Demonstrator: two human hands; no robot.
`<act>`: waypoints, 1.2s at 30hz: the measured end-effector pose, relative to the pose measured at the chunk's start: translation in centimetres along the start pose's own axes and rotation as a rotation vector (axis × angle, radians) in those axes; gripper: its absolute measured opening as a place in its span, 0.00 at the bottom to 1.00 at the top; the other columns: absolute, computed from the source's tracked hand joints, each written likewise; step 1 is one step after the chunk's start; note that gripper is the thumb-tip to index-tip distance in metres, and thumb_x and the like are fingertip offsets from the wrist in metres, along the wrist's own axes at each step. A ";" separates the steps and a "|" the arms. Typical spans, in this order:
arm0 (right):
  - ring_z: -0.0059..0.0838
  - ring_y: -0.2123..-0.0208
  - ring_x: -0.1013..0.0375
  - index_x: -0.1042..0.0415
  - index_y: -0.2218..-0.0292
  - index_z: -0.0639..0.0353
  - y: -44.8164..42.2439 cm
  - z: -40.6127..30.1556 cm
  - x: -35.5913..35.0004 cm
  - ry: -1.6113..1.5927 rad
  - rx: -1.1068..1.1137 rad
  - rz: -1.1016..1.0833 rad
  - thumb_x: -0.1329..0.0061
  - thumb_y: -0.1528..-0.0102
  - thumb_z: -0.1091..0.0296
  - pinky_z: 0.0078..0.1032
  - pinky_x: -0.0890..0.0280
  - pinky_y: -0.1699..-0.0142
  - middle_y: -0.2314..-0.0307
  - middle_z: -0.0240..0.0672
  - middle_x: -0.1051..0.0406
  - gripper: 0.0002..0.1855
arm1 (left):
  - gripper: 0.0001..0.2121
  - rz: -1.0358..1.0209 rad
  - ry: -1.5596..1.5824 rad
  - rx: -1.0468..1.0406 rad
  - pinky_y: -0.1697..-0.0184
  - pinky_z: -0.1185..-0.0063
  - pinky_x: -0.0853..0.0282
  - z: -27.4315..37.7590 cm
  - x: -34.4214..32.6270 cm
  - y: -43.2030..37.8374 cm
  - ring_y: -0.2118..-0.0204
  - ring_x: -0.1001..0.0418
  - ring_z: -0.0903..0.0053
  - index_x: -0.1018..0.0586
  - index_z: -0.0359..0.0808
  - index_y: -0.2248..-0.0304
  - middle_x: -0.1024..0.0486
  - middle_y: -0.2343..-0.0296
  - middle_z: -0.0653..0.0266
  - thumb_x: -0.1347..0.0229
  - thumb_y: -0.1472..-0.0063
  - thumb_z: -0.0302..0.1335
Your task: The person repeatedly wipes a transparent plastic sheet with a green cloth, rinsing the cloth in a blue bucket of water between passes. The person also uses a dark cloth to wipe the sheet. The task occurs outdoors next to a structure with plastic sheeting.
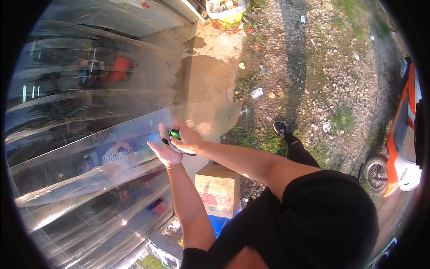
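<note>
My right hand [188, 139] is closed around a small green-and-black object [175, 134], mostly hidden by the fingers. A dark grey curved part [174, 146] of it, or something beside it, shows under the hand. Close by, my left hand [168, 152] has its fingers spread and its palm turned up, beside the object. Whether the palm touches it, I cannot tell. Both hands are in front of a clear plastic strip [215, 112] of a strip curtain [100, 95], whose free end juts out over the concrete.
A cardboard carton [215, 191] with printing rests on a blue container [218, 223] below my arms. Through the curtain a person in a striped top [116, 159] shows. A filled plastic bag [226, 16] stands at the top. An orange-and-white vehicle [399, 141] is at right, across gravel [322, 80].
</note>
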State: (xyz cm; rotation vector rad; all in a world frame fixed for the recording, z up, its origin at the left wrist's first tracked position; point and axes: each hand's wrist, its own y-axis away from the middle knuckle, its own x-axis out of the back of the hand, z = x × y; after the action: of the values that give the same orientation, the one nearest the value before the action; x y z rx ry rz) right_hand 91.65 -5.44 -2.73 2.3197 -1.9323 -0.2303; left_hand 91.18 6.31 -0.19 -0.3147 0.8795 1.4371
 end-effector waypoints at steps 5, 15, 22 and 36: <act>0.52 0.59 0.33 0.46 0.55 0.70 0.7 0.4 1.3 0.077 0.034 0.074 0.49 0.53 0.56 0.35 0.36 0.56 0.56 0.57 0.43 0.32 | 0.39 -0.023 0.186 0.084 0.44 0.51 0.58 0.5 1.4 1.8 0.43 0.49 0.55 0.43 0.51 0.44 0.46 0.46 0.49 0.59 0.52 0.65; 0.23 0.74 0.29 0.36 0.55 0.61 -9.7 -0.6 8.3 -0.571 -0.252 -0.822 0.54 0.49 0.56 0.21 0.34 0.71 0.70 0.36 0.30 0.24 | 0.40 -0.115 -0.056 0.122 0.46 0.45 0.63 0.4 0.8 4.4 0.41 0.57 0.50 0.37 0.53 0.48 0.48 0.45 0.50 0.65 0.54 0.69; 0.32 0.73 0.29 0.31 0.70 0.69 -3.3 -4.1 4.7 0.342 0.143 -0.747 0.54 0.55 0.51 0.31 0.37 0.68 0.76 0.43 0.29 0.24 | 0.28 0.541 -0.226 -0.208 0.46 0.59 0.49 1.0 14.5 11.1 0.47 0.44 0.57 0.33 0.43 0.54 0.42 0.50 0.54 0.52 0.46 0.54; 0.43 0.68 0.30 0.35 0.64 0.54 10.8 2.0 -5.9 0.445 0.518 -0.609 0.53 0.52 0.59 0.37 0.33 0.63 0.69 0.39 0.33 0.15 | 0.32 0.950 -0.988 -0.670 0.53 0.69 0.36 2.8 6.0 13.5 0.46 0.43 0.62 0.53 0.45 0.41 0.52 0.44 0.49 0.52 0.42 0.22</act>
State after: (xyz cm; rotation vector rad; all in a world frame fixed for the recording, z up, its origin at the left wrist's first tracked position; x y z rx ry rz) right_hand 79.84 -1.57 -2.44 2.8879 -1.1292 0.7618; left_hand 78.81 14.70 1.76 0.3963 -0.3792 2.4027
